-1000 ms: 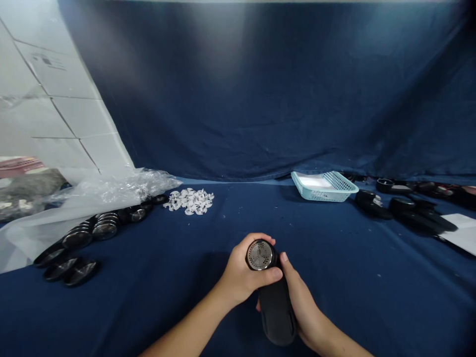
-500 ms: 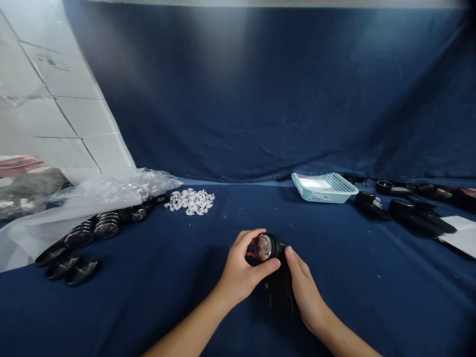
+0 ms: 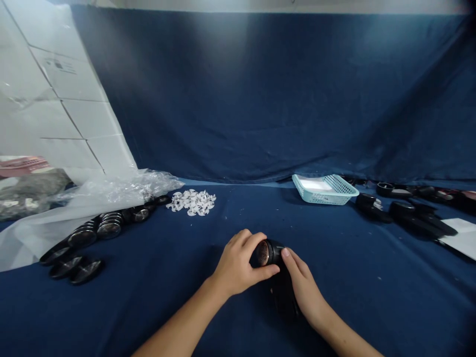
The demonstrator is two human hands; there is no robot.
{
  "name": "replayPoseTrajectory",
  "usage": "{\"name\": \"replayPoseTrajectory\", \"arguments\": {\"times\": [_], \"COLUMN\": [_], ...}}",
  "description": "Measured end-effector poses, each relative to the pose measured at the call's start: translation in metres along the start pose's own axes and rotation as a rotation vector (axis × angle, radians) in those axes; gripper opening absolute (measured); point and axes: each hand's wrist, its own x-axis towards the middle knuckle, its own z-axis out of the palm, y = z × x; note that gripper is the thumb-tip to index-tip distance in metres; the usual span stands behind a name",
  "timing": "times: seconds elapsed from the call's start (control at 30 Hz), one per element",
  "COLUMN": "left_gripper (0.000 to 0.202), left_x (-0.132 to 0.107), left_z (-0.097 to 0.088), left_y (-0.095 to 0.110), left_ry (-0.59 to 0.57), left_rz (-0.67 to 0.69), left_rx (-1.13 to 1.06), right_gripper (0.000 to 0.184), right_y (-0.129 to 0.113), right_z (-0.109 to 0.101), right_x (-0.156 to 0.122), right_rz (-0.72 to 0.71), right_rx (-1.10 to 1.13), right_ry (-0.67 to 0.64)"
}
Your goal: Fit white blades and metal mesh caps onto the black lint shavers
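Note:
A black fabric shaver [image 3: 284, 292] with a round perforated metal head [image 3: 263, 253] is held up over the blue cloth, its head facing left. My left hand [image 3: 238, 265] curves around the head, index finger over the top and thumb along its lower edge. Something dark shows between those fingers and the head; I cannot make out whether it is a separate part. Around the body closes my right hand [image 3: 305, 285], its thumb on the neck just behind the head. The right fingers are mostly hidden behind the body.
Small white plastic pieces [image 3: 192, 202] lie heaped beyond my hands. Round black parts [image 3: 109, 225] line the left, beside clear plastic wrap [image 3: 148, 183]. A light-blue basket [image 3: 325, 197] stands back right, near more black shaver bodies [image 3: 416, 218] and a white sheet [image 3: 461, 238].
The shaver's head has turned, so its metal face shows narrower now. My left hand has shifted slightly left and its fingers cover more of the head. My right hand keeps its hold.

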Motion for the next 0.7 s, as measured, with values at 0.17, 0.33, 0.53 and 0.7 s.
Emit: {"name": "replayPoseTrajectory", "arguments": {"times": [0.17,0.33,0.53,0.7], "left_gripper": [0.05,0.05,0.046,0.044], "left_x": [-0.001,-0.003,-0.001,-0.001], "left_z": [0.003,0.008,0.009,0.008], "left_y": [-0.002,-0.002,-0.002,0.0], "left_ry": [0.123,0.274,0.373,0.378], "left_rz": [0.103,0.208,0.282,0.298], "left_rx": [0.054,0.064,0.059,0.067], "right_gripper": [0.049,0.052,0.054,0.056], "right_y": [0.001,0.003,0.003,0.008], "right_z": [0.004,0.004,0.005,0.008], "right_x": [-0.007,-0.008,-0.012,-0.014], "right_rz": [0.105,0.152,0.167,0.163], "right_rx": [0.086,0.095,0.094,0.13], "right_ry": [-0.052,-0.071,-0.097,-0.06]}}
